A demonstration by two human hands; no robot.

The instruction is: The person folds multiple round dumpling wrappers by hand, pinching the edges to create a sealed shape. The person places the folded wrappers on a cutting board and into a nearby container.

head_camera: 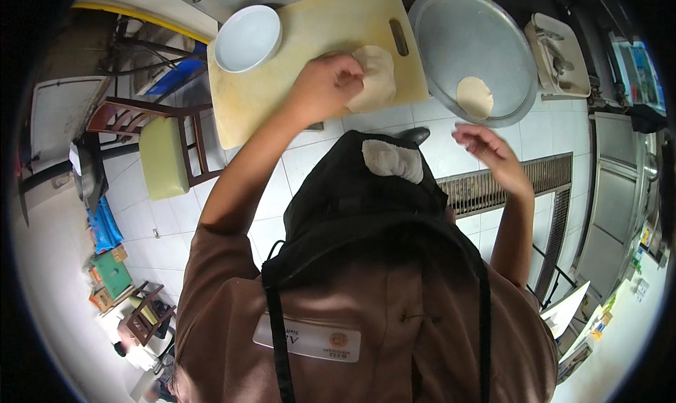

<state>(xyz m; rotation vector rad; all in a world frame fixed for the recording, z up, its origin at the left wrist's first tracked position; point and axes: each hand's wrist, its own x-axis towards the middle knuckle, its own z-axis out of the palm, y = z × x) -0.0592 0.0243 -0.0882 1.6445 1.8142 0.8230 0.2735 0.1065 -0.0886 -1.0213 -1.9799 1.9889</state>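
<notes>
My left hand [328, 86], fingers curled, is over the left edge of a pile of flat dough rounds [377, 78]. Whether it grips any dough cannot be made out. The dough lies on a yellowish plastic cutting board [322, 23], close to the board's handle slot. At the board's far left corner stands a white bowl [248, 38]. A single flat dough round [474, 97] rests near the close rim of a round metal tray [470, 33]. My right hand [488, 152] hovers just short of that rim, slightly blurred, its fingers loosely bent and holding nothing.
Right of the tray sits a cream plastic bin [562, 60] with metal utensils. A wooden chair [163, 155] with a green seat stands at left. Floor drain grates [501, 192] run at right. A folded cloth [393, 160] lies against my black apron. Another person is at lower left.
</notes>
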